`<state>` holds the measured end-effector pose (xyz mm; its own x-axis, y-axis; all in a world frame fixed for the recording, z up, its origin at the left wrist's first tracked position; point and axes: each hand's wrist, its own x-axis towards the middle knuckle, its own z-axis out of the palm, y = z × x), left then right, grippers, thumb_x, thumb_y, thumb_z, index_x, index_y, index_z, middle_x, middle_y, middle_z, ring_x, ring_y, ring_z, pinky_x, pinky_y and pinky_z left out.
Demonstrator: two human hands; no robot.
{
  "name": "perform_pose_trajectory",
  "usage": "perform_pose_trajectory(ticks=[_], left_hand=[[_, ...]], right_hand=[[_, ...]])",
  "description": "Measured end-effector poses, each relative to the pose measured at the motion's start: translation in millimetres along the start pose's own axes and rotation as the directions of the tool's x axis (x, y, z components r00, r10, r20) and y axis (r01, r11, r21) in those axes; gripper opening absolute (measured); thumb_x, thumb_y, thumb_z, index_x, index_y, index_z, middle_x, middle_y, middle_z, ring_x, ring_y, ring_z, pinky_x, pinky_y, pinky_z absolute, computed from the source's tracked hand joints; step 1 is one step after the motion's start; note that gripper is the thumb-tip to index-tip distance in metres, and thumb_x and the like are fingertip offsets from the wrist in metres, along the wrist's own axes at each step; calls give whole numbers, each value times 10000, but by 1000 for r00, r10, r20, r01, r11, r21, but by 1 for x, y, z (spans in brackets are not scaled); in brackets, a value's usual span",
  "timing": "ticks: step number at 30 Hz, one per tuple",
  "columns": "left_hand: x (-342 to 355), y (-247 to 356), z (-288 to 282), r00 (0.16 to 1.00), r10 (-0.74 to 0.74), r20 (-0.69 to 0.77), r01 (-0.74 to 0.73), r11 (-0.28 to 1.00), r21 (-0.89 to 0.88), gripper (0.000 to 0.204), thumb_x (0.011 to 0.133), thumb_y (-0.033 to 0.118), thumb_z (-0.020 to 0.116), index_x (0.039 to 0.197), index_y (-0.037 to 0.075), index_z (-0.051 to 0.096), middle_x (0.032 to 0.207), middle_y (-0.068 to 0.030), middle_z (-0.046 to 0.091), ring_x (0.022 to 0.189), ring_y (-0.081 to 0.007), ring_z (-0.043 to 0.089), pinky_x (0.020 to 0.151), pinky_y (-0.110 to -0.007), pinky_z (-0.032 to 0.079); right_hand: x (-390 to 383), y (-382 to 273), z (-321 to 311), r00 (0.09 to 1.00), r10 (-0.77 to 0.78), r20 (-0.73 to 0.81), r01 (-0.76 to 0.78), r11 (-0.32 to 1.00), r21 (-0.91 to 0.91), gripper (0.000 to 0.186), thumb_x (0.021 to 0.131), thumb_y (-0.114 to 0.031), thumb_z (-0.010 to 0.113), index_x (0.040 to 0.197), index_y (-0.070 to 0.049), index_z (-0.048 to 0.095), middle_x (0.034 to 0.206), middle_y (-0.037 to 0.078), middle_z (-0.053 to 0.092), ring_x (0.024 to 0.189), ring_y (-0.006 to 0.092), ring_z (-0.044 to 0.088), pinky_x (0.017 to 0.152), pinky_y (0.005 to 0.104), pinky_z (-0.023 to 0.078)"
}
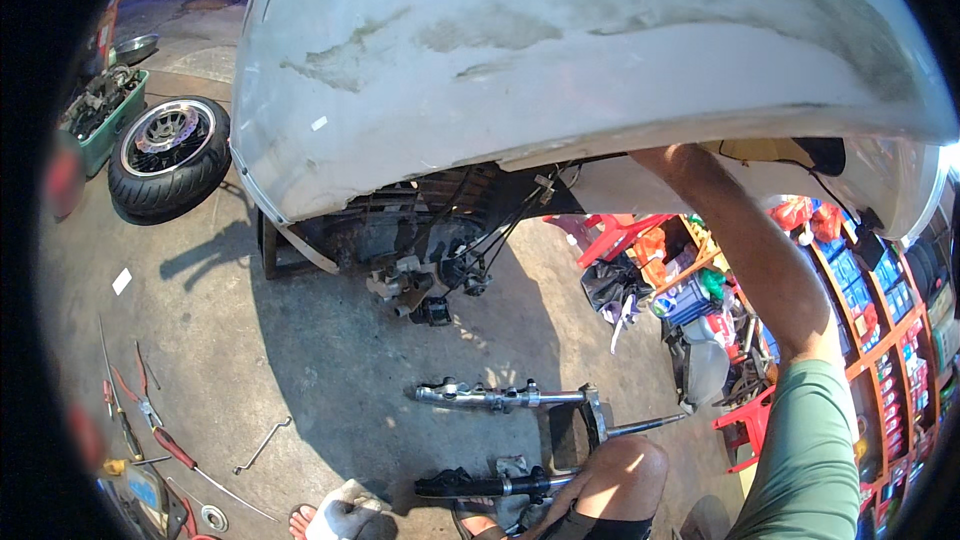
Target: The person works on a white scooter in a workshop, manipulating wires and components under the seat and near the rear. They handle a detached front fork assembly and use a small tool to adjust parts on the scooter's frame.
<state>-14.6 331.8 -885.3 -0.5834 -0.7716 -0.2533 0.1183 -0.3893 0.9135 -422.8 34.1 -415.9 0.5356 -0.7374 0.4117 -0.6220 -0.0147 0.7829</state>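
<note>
A large pale grey curved body panel [480, 60] with dark smudges fills the upper part of the head view. My right arm [750, 230] reaches up under its lower edge, and the panel hides my right fingers. Cables and a cluster of metal mechanical parts [430, 285] hang below the panel. At the bottom, my left hand [345, 515], in a whitish glove, is low beside my foot with its fingers curled; what they hold, if anything, is hidden. A silver fork leg [500, 396] and a black fork leg [500, 486] lie near my knee, joined to a metal bracket [594, 412].
A wheel with tyre [170, 155] lies at the left near a green bin [110, 120] of parts. Pliers [148, 410], screwdrivers and a bent wrench [262, 445] lie on the floor. Red plastic stools [620, 235], bags and a stocked shelf [880, 340] stand at the right.
</note>
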Motion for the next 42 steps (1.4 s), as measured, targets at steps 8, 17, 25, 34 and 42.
perform_pose_trajectory(ticks=[8,17,25,34,42], left_hand=[[-1,4,-3,999,-23,-23,24,998,60,126,897,45,665,997,-30,672,953,-136,760,908,-192,703,832,-304,544],[-15,11,-3,996,87,-15,-87,996,0,121,935,103,621,1020,21,648,985,-116,737,955,-200,695,878,-299,530],[-22,29,13,992,-66,-106,57,995,-82,336,920,135,639,1167,-93,622,1006,-172,743,938,-253,718,872,-353,567],[-66,20,15,971,-103,-217,150,966,211,423,970,293,588,1274,3,639,1042,-165,740,878,-220,714,801,-339,563],[-79,-70,23,715,246,-654,521,438,733,485,864,630,587,1167,279,731,883,-77,675,817,-242,604,715,-428,454]], right_hand=[[6,-15,2,1000,-8,-25,8,1000,-3,891,766,-107,656,1516,124,235,1196,295,590,1026,434,650,889,501,539],[-44,-68,-5,998,-6,-60,16,987,163,839,836,-120,615,1542,96,217,1230,281,583,1006,435,634,876,505,518],[-177,-114,-24,806,-65,588,-276,838,471,819,881,-157,624,1564,47,220,1146,301,627,979,444,658,848,534,539],[-217,-150,-76,544,-533,648,-470,446,762,690,916,-285,567,1501,35,387,1081,250,700,976,405,689,850,472,538],[-282,-216,-55,576,-625,526,-685,-19,728,726,956,-87,640,1582,-9,279,952,49,617,774,108,609,655,272,552]])
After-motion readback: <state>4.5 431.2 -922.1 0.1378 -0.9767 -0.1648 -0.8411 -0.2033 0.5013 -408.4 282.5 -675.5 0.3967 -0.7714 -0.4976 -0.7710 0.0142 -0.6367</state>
